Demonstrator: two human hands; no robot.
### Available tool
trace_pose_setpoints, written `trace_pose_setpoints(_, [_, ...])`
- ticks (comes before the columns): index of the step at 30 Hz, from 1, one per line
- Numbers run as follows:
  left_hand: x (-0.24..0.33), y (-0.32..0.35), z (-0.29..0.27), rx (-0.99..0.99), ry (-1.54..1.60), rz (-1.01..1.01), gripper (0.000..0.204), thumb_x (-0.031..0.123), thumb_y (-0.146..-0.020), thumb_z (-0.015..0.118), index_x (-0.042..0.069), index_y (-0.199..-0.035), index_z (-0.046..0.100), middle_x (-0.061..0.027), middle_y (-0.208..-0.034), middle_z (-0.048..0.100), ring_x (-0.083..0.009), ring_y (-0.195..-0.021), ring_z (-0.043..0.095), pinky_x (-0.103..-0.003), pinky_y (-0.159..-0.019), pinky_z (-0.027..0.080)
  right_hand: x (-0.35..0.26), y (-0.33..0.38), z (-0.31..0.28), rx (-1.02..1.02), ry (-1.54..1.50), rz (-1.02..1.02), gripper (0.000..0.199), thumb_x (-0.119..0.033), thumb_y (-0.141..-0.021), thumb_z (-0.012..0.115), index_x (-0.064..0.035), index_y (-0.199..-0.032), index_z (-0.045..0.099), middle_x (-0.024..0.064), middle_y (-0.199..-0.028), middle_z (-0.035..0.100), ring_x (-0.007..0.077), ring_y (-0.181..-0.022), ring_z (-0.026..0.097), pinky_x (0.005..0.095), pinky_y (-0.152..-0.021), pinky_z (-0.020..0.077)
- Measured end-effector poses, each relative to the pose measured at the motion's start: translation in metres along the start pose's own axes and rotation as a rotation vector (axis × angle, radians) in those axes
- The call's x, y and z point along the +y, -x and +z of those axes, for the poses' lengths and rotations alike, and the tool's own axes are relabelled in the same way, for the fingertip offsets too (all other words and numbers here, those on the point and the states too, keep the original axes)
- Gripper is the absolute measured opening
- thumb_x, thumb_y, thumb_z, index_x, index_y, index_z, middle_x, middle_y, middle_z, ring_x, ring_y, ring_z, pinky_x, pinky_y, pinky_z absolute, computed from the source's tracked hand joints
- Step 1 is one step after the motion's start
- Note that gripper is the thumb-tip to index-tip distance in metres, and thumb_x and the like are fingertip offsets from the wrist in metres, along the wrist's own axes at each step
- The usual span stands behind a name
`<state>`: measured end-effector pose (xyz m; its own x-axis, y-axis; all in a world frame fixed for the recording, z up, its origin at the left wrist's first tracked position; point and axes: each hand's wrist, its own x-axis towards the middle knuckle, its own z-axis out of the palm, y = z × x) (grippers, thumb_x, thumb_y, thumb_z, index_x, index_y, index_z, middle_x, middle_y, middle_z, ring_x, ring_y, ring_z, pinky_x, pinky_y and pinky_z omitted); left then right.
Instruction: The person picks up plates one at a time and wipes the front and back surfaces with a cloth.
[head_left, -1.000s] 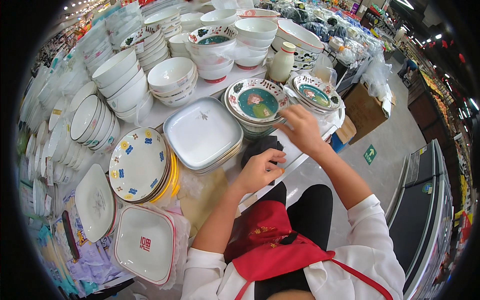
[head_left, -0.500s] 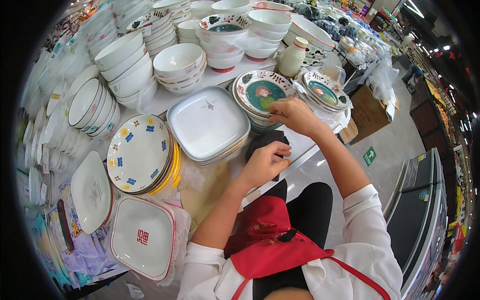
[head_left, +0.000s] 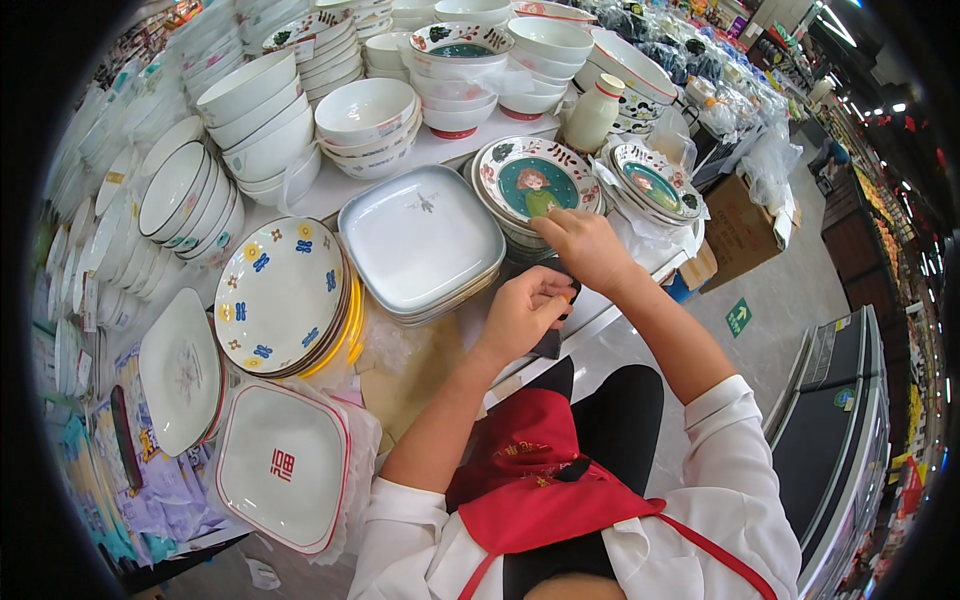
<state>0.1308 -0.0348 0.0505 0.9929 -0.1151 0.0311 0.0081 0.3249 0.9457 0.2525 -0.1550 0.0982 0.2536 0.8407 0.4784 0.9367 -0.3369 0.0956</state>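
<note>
A: Where are the hands?

B: Both at the front edge of the desk (head_left: 440, 150). Left hand (head_left: 520, 312) is curled around a small dark object (head_left: 552, 340), fingers closed on it. Can't tell what the object is, mostly hidden under the hand.

A: Right?

B: Right hand (head_left: 585, 245) is just above the left, fingers bent, resting at the near rim of the picture plate (head_left: 535, 180), the top one of a stack, green centre with a figure on it. Whether it pinches anything, cannot tell; fingertips are hidden.

A: Hands touching each other?

B: Very close, thumb side to thumb side. Contact not clear.

A: What's around?

B: Left of the picture plate: a stack of white square plates (head_left: 420, 235). Further left: a stack of round plates with blue and yellow marks (head_left: 280, 290). Right of the hands: a second patterned stack in clear plastic wrap (head_left: 655, 185). Behind it a cream jar with a lid (head_left: 592, 115). White bowls (head_left: 365, 110) stacked at the back. Near corner: a white square plate with a red rim (head_left: 285, 465), wrapped.

A: Person?

B: White sleeves, red apron (head_left: 545, 480).
</note>
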Motion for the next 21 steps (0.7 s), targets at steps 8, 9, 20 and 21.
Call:
trace_pose_setpoints(8, [0.005,-0.002,-0.004,0.076,0.154,-0.012,0.022,0.006,-0.091,0.052,-0.003,-0.111,0.053,-0.0147,-0.105,0.064,-0.0197,-0.089,0.066,-0.030,-0.072,0.056,-0.002,-0.004,0.002,0.008,0.104,-0.154,0.015,-0.014,-0.069,0.058,-0.0073,-0.076,0.046,0.0071,-0.075,0.048,0.0234,-0.072,0.055,0.0334,-0.064,0.0471])
trace_pose_setpoints(9, [0.006,-0.002,-0.005,0.082,0.161,-0.015,0.022,0.006,-0.091,0.052,-0.003,-0.111,0.053,-0.0145,-0.105,0.064,-0.0197,-0.089,0.066,-0.030,-0.073,0.056,-0.001,-0.004,0.003,0.002,0.102,-0.163,0.015,-0.014,-0.069,0.058,-0.0071,-0.076,0.046,0.0073,-0.075,0.048,0.0236,-0.073,0.055,0.0337,-0.064,0.0470])
trace_pose_setpoints(20, [0.006,-0.003,-0.006,0.103,0.258,-0.085,0.027,0.011,-0.093,0.052,-0.001,-0.117,0.051,-0.0156,-0.107,0.063,-0.0235,-0.091,0.065,-0.033,-0.076,0.055,0.008,-0.007,-0.012,0.130,0.022,-0.124,0.016,-0.007,-0.072,0.056,-0.0041,-0.084,0.046,0.0110,-0.087,0.052,0.0288,-0.077,0.053,0.0370,-0.068,0.0467])
trace_pose_setpoints(21, [0.006,-0.003,-0.006,0.105,0.324,-0.087,0.028,0.014,-0.094,0.051,-0.001,-0.119,0.050,-0.0165,-0.109,0.062,-0.0255,-0.093,0.065,-0.034,-0.078,0.055,0.008,-0.008,-0.014,0.157,0.033,-0.120,0.017,-0.007,-0.071,0.056,-0.0038,-0.085,0.046,0.0111,-0.088,0.053,0.0289,-0.078,0.053,0.0372,-0.069,0.0469])
